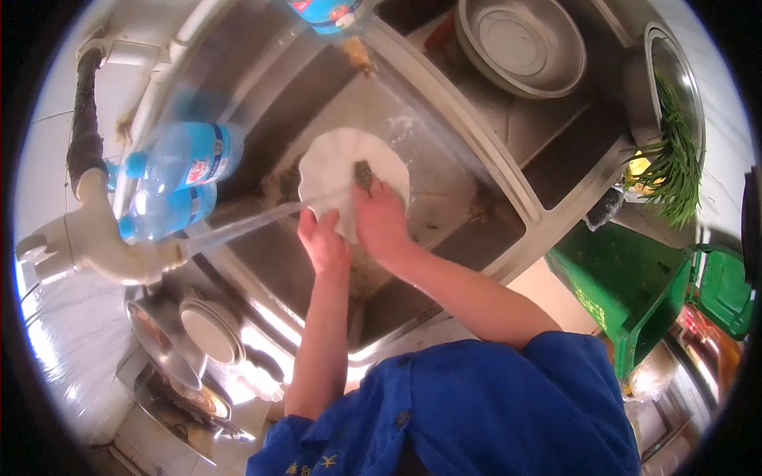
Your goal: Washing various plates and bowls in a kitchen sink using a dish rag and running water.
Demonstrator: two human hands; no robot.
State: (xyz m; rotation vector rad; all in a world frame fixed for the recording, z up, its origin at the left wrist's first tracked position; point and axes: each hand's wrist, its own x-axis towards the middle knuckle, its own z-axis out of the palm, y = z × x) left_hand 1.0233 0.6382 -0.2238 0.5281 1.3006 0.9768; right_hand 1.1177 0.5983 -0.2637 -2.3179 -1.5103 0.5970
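A white plate with a scalloped rim (pixel 327 157) is held over a metal sink basin (pixel 428 172). My left hand (pixel 324 244) grips its near left edge, thumb and fingers at the rim. On the plate's inner face, my right hand (pixel 382 217) presses a small dark scouring pad (pixel 362 173) under its fingertips. Water (pixel 244 227) shoots from a pale plastic tap (pixel 128 256) on the left and reaches the plate beside my left hand. Bits of food waste lie in the basin around the plate.
Blue detergent bottles (pixel 193 156) stand on the left ledge. Another bottle (pixel 327 15) is at the far corner. The second basin holds a metal bowl (pixel 518 44). Green vegetables (pixel 675 154) hang from a pot at right, above a green bin (pixel 619 285). Stacked plates (pixel 209 333) are lower left.
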